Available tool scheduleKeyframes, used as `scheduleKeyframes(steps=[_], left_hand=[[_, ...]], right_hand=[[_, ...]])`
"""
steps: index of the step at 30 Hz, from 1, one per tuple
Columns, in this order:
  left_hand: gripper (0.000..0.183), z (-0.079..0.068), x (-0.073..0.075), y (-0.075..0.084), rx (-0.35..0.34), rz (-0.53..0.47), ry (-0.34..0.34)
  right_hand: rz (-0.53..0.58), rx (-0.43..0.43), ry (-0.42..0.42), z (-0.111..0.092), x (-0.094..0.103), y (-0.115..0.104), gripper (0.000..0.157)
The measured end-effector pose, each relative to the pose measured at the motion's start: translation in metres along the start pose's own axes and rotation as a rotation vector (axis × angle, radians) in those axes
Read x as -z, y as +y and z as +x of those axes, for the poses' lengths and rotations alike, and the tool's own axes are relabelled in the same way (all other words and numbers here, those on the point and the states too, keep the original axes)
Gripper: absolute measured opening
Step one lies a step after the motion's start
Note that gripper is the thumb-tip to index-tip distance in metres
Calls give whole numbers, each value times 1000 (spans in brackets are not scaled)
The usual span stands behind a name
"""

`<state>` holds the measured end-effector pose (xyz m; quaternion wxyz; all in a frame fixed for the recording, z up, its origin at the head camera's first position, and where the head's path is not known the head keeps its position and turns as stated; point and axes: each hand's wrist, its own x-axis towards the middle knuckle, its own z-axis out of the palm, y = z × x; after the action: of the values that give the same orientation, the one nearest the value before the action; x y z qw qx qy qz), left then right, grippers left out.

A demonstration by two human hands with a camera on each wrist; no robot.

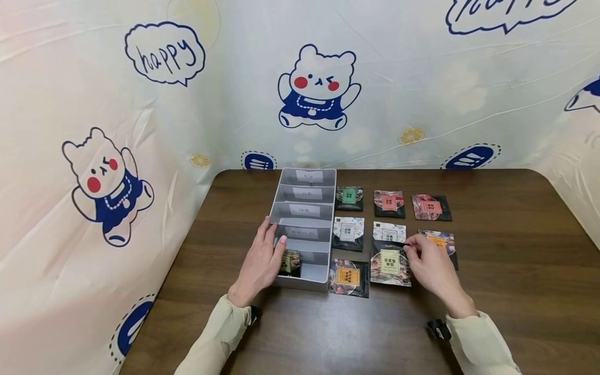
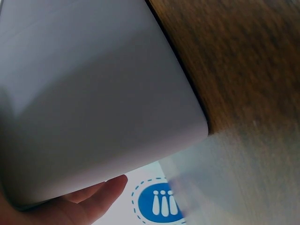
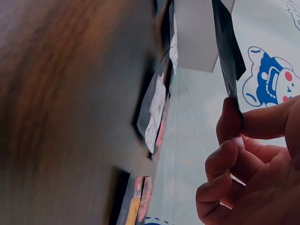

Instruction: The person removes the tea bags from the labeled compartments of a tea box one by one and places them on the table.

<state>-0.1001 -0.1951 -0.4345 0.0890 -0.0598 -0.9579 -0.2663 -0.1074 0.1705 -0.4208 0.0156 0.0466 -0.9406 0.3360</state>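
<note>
My left hand (image 1: pixel 258 262) holds the left wall of a grey divided storage box (image 1: pixel 304 284), thumb over the rim and fingers along the outside. In the left wrist view, the fingers (image 2: pixel 105 197) show beyond the box's wall (image 2: pixel 103 108). My right hand (image 1: pixel 433 265) pinches a tea sachet (image 1: pixel 390 264) with a pale yellow label by its upper right corner. In the right wrist view this sachet (image 3: pixel 227 44) appears edge-on, raised off the table between thumb and forefinger. It partly covers a white-labelled sachet (image 1: pixel 389 230). Another yellow-labelled sachet (image 1: pixel 290 263) sits in the box's nearest compartment.
Right of the box lie sachets with green (image 1: pixel 349 198), red (image 1: pixel 389 203), pink (image 1: pixel 430 207), white (image 1: pixel 348 233) and orange (image 1: pixel 348 277) labels. One orange-labelled sachet (image 1: pixel 450 245) is partly behind my right hand. Paper labels (image 1: pixel 304 210) mark the compartments. A printed cloth (image 1: pixel 398 67) surrounds the brown table (image 1: pixel 515 260).
</note>
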Motion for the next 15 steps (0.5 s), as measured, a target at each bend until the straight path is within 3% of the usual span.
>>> scheduleKeyframes(steps=[15], left_hand=[[61,1,1,1,1,4,-16]], right_hand=[[-22,-47,-123,-7,-1,15,18]])
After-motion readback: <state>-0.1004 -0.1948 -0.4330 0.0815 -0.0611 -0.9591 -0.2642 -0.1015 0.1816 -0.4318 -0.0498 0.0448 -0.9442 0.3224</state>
